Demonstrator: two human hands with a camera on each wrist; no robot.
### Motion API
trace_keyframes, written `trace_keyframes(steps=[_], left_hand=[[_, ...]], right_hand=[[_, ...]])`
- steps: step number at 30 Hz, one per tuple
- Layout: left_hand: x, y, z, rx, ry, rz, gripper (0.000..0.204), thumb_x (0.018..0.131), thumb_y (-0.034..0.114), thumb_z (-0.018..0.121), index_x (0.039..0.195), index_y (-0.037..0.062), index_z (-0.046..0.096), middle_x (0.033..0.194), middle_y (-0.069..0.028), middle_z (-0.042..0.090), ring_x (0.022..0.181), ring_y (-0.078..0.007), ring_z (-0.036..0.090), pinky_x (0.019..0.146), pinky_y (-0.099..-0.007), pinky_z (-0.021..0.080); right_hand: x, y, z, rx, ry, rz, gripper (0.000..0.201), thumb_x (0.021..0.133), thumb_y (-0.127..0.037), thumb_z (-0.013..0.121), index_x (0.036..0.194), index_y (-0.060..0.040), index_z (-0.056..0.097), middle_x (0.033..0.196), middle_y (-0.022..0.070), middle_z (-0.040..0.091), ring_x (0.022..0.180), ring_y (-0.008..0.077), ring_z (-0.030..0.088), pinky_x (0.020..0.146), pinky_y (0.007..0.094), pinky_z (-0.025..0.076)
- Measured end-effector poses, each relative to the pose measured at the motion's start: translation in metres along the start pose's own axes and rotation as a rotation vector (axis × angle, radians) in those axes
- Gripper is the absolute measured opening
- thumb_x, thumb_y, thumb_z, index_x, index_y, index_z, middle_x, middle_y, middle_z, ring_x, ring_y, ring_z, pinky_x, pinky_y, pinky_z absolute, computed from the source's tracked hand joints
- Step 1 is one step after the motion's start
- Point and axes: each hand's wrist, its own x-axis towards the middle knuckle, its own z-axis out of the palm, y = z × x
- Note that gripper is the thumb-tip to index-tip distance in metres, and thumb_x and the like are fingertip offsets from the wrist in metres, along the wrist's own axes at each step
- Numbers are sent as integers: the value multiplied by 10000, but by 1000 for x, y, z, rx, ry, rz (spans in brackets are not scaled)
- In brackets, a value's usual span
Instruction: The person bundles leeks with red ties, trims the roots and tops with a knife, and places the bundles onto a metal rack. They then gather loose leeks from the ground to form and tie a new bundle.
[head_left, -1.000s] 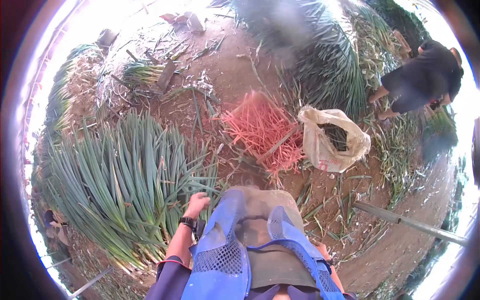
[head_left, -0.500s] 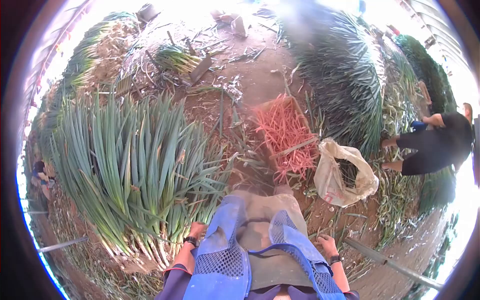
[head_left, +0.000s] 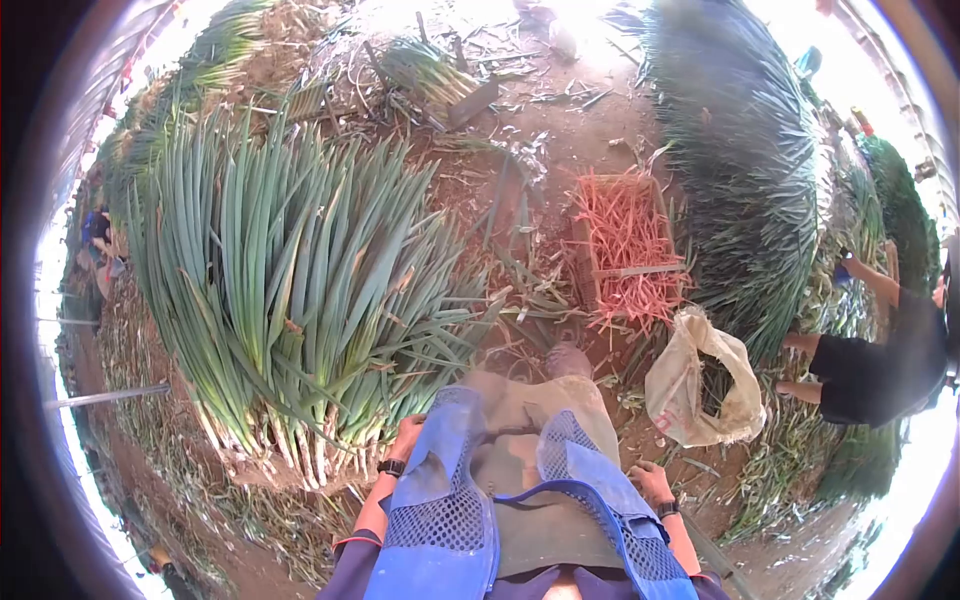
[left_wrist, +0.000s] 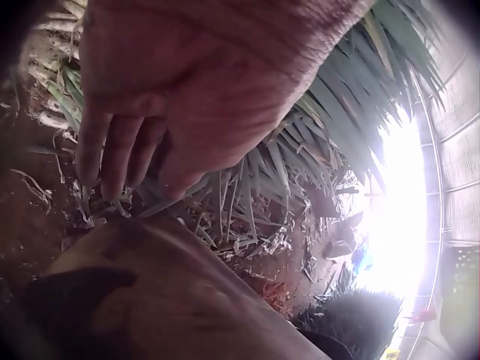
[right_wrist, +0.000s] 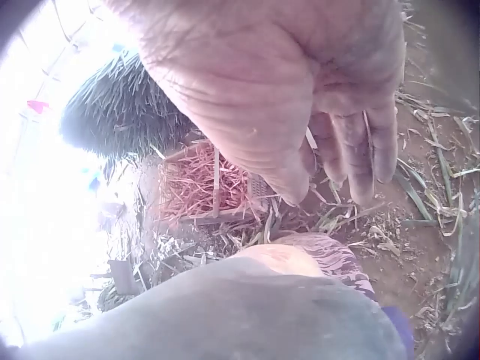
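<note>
The stalks point(head_left: 300, 290), long and leafy, spread in a thick pile on the floor point(head_left: 620, 130) at my left, pale butts toward me, leaves fanning away. My left grip point(head_left: 407, 438) hangs beside my thigh at the pile's near edge, its fingers loose and holding nothing; whether they brush a leaf, I cannot tell. My right grip point(head_left: 653, 483) hangs at my other side, fingers relaxed, holding nothing I can see. The leaves overlap so closely that a hasty pull on one stalk could drag its neighbours along, snap tips or let the pile slump. Those splayed near my leg point(head_left: 585, 410) could be bruised by a careless step. Beyond, red strips point(head_left: 630, 240) lie tangled in a box point(right_wrist: 261, 191), some over the rim; drawing one could bring out a knot of them and dislodge the stick point(head_left: 640, 269) resting across. The sack point(head_left: 672, 385), mouth gaping, sits just beside the box and might tip if bumped. Leaf scraps point(right_wrist: 390, 236) litter the floor and could slide underfoot. Well apart at right, near a larger heap point(head_left: 735, 170), stands another person point(head_left: 870, 360).
</note>
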Motion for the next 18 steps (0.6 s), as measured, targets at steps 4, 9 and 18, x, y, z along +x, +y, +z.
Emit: trace_keyframes(steps=[4,9,18], left_hand=[[-8,10,8,-30,-4,-79,474,838,284,711,1132,-86,670,1043,-204,720,931,-225,691,800,-321,532],[-23,16,15,104,90,-227,421,822,304,736,1106,-7,717,1059,-141,732,926,-200,690,836,-312,520],[-16,126,7,-62,143,-401,465,799,280,748,1152,-20,697,1065,-141,727,957,-197,683,825,-312,530]], right_hand=[[32,-11,-18,90,-64,27,454,908,-173,653,1282,68,561,1028,133,693,878,206,699,743,323,567],[52,-49,-24,43,-132,31,444,906,-137,637,1302,45,554,1040,114,675,829,207,707,693,302,580],[162,-132,-50,-298,-404,-253,407,904,-113,638,1272,46,565,988,136,677,796,252,711,677,355,602]])
